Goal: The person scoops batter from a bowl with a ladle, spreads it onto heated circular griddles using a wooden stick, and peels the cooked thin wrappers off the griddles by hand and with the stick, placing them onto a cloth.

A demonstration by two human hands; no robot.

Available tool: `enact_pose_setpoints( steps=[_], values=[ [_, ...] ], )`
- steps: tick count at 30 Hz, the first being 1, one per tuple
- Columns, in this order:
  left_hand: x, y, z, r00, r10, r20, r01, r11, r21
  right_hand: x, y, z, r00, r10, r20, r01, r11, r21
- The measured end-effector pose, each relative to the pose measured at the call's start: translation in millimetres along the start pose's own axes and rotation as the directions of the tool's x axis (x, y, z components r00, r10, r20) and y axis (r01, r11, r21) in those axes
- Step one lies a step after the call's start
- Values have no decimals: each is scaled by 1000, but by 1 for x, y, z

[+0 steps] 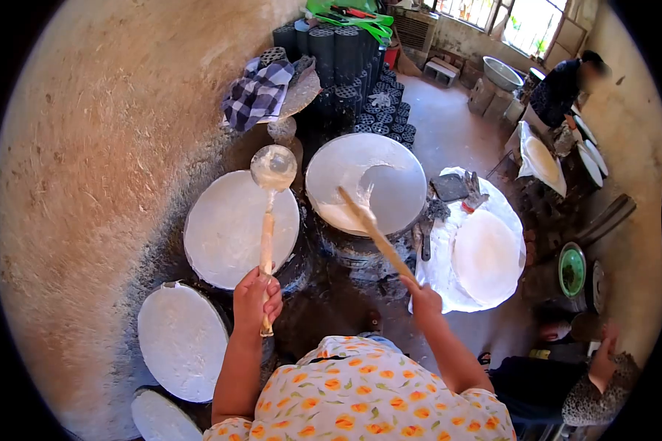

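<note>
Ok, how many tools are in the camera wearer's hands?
2: a ladle in the left hand, and a wooden stick in the right hand, its far end over a round pan. No others visible there.

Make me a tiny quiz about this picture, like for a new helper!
1. What does the left hand hold?
2. True or false: the right hand holds nothing.
3. What pattern has the cloth near the stacked black cylinders? A) stripes B) checks C) dots

Key:
1. A ladle.
2. False; it holds a wooden stick.
3. B.
</note>
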State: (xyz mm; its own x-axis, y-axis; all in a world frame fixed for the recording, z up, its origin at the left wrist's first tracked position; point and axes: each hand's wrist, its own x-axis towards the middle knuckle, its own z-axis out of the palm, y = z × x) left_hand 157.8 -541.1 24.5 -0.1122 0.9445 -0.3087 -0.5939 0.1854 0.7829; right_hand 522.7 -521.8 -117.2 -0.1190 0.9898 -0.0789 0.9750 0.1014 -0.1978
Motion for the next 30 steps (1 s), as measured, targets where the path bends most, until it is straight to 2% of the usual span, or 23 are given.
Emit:
enact_pose_setpoints(
  steps=[1,3,4,6,9,11,14,17,20,23,24,26,27,28,30],
  values=[
    [-3,2,-8,1000,5,-5,-5,1000,19,-4,-1,-3,1000,-3,-1,3,1000,-14],
    [-9,4,-18,1000,4,-7,-4,999,32,-12,-4,-8,987,151,60,-150,988,-27],
    [-11,6,-21,1000,9,-11,-9,999,40,-9,-15,-6,986,155,57,-153,988,-34],
    [-15,7,-25,1000,7,-8,-6,999,50,5,-57,5,999,14,-29,-8,983,184],
    [-12,10,-27,1000,12,-2,-11,999,37,28,-106,7,998,-60,-18,62,984,170],
    [-11,12,-31,1000,-11,18,10,1000,21,36,-112,15,990,11,140,-25,995,101],
    [-11,15,-34,1000,-9,11,9,998,63,0,-77,9,993,51,106,-60,995,82],
    [-5,10,-37,1000,3,3,-3,998,61,-28,-51,-3,978,153,139,-155,988,6],
    [1,6,-34,1000,-10,25,8,998,59,-34,-30,4,974,223,48,-220,974,-54],
    [7,3,-25,998,-16,56,13,999,52,-11,-16,7,968,233,-90,-227,971,71],
    [9,2,-22,998,-20,61,17,998,60,0,-11,10,966,241,-90,-235,969,77],
    [13,-1,-14,996,-19,83,14,998,64,20,1,18,951,298,-86,-248,897,365],
    [15,-2,-10,996,-22,86,16,997,70,24,0,20,947,252,-200,-116,848,517],
    [16,-4,-5,996,-14,90,8,998,66,21,0,21,946,257,-200,-119,845,521],
    [18,-6,3,995,-8,94,1,998,70,4,-4,24,988,87,-128,-2,835,550]
  ],
)
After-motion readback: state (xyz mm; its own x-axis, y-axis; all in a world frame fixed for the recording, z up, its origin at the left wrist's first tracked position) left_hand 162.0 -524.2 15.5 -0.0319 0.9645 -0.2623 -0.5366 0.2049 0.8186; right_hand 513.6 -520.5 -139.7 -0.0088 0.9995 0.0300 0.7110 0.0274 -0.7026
